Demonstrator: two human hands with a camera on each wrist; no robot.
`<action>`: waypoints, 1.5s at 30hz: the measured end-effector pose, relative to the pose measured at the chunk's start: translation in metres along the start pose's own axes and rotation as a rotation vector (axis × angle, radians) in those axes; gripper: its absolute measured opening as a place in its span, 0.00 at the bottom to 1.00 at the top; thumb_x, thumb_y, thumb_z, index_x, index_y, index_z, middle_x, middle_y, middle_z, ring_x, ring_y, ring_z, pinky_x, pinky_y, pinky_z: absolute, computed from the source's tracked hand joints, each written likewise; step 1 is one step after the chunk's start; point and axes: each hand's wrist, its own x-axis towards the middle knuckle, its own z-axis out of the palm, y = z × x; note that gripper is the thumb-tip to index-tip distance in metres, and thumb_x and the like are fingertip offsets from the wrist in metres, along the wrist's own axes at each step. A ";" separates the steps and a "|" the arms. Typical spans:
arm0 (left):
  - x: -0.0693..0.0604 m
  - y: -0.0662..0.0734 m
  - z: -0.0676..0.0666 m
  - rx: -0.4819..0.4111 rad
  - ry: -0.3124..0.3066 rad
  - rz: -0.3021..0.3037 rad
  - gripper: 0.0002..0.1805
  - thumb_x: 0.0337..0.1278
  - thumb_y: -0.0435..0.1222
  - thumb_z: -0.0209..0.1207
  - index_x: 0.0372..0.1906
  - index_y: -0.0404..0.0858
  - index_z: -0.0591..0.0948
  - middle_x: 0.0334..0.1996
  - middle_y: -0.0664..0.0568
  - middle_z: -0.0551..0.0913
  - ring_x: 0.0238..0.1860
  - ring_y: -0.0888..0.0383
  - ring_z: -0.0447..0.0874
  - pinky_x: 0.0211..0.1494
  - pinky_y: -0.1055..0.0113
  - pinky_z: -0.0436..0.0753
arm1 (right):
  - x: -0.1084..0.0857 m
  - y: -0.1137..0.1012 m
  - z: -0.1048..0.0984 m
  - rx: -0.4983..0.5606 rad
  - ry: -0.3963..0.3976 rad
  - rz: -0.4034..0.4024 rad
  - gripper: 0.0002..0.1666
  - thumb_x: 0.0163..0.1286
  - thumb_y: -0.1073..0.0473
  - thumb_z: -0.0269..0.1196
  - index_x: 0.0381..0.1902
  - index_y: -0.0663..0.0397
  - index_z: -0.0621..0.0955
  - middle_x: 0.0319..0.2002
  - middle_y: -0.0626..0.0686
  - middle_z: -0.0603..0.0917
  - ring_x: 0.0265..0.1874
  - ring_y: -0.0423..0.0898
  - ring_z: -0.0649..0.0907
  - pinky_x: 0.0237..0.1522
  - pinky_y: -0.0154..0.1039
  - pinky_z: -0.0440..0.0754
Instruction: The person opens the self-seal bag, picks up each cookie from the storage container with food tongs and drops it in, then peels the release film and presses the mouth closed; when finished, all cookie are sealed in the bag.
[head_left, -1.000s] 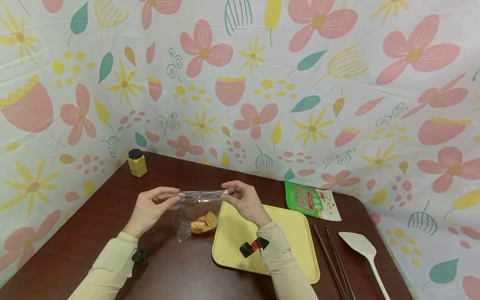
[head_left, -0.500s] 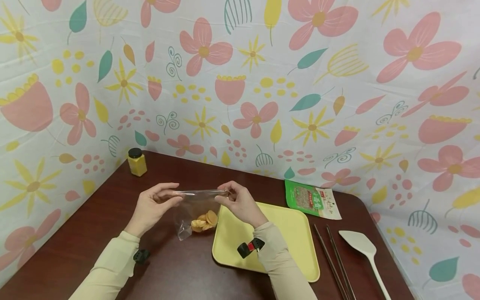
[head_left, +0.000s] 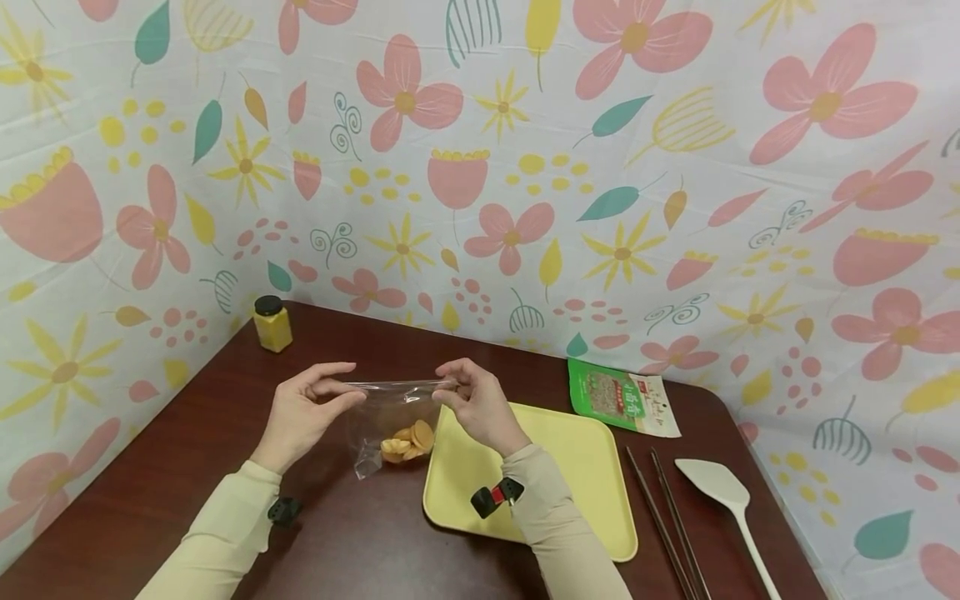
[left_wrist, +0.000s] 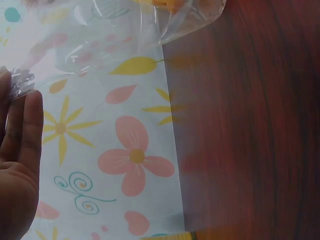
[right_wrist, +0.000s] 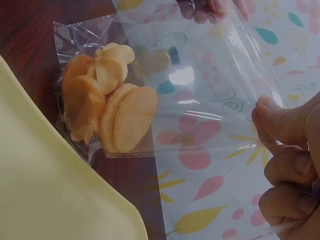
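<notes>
A clear plastic bag (head_left: 378, 408) hangs above the dark table, its top edge stretched taut between the two hands. Several golden-brown biscuits (head_left: 407, 442) lie at its bottom; the right wrist view shows round biscuits (right_wrist: 131, 119) and one with a wavy edge. My left hand (head_left: 303, 412) pinches the bag's upper left corner between thumb and fingers. At the upper right corner, my right hand (head_left: 483, 408) grips the film with thumb and curled fingers. Only part of the left hand (left_wrist: 20, 165) shows in the left wrist view, at the left edge.
Under the right forearm lies a yellow tray (head_left: 592, 467). Right of it are metal chopsticks (head_left: 667, 517) and a white spatula (head_left: 720, 483). A green and white packet (head_left: 622, 398) lies behind the tray. The yellow jar (head_left: 272, 325) with a black lid stands far left.
Both hands have risen slightly with the bag, and the right hand's fingers have shifted a little at its corner. The biscuits stay at the bottom of the bag.
</notes>
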 end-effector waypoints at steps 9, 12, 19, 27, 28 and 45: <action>0.000 0.002 -0.002 0.033 -0.008 -0.014 0.22 0.51 0.25 0.68 0.53 0.35 0.81 0.33 0.40 0.87 0.37 0.58 0.85 0.23 0.67 0.65 | -0.006 0.002 -0.001 -0.096 0.097 -0.032 0.13 0.66 0.57 0.67 0.47 0.43 0.79 0.36 0.42 0.84 0.23 0.44 0.77 0.25 0.35 0.72; 0.000 0.003 -0.003 0.061 0.012 -0.002 0.21 0.51 0.26 0.68 0.53 0.35 0.82 0.34 0.41 0.87 0.39 0.59 0.83 0.31 0.67 0.69 | -0.010 -0.001 -0.003 -0.126 0.159 -0.014 0.09 0.67 0.50 0.65 0.44 0.42 0.80 0.30 0.42 0.80 0.21 0.44 0.73 0.24 0.35 0.70; 0.001 0.002 -0.001 0.054 -0.017 0.011 0.23 0.53 0.25 0.68 0.56 0.34 0.79 0.36 0.39 0.86 0.38 0.59 0.83 0.32 0.69 0.72 | -0.037 -0.026 0.017 -0.184 0.006 -0.020 0.22 0.80 0.42 0.43 0.43 0.48 0.79 0.27 0.47 0.77 0.23 0.41 0.73 0.30 0.37 0.74; 0.006 -0.017 0.003 -0.023 -0.078 -0.014 0.23 0.56 0.25 0.65 0.58 0.32 0.77 0.42 0.35 0.84 0.40 0.53 0.85 0.44 0.70 0.79 | -0.075 -0.047 0.060 -0.374 -0.278 -0.246 0.10 0.78 0.60 0.48 0.44 0.47 0.77 0.34 0.42 0.79 0.31 0.31 0.75 0.38 0.25 0.74; 0.007 -0.022 0.004 -0.025 -0.085 -0.016 0.23 0.56 0.26 0.65 0.58 0.32 0.77 0.42 0.35 0.84 0.41 0.54 0.85 0.45 0.70 0.79 | -0.080 -0.047 0.063 -0.390 -0.313 -0.275 0.10 0.76 0.62 0.50 0.45 0.46 0.78 0.35 0.41 0.78 0.32 0.29 0.75 0.39 0.23 0.73; 0.008 -0.051 0.003 0.165 -0.343 -0.381 0.44 0.52 0.49 0.70 0.68 0.32 0.65 0.57 0.38 0.76 0.56 0.43 0.76 0.53 0.52 0.78 | -0.092 -0.031 0.070 -0.596 -0.287 -0.539 0.10 0.62 0.59 0.70 0.42 0.45 0.85 0.37 0.37 0.83 0.37 0.33 0.73 0.44 0.22 0.66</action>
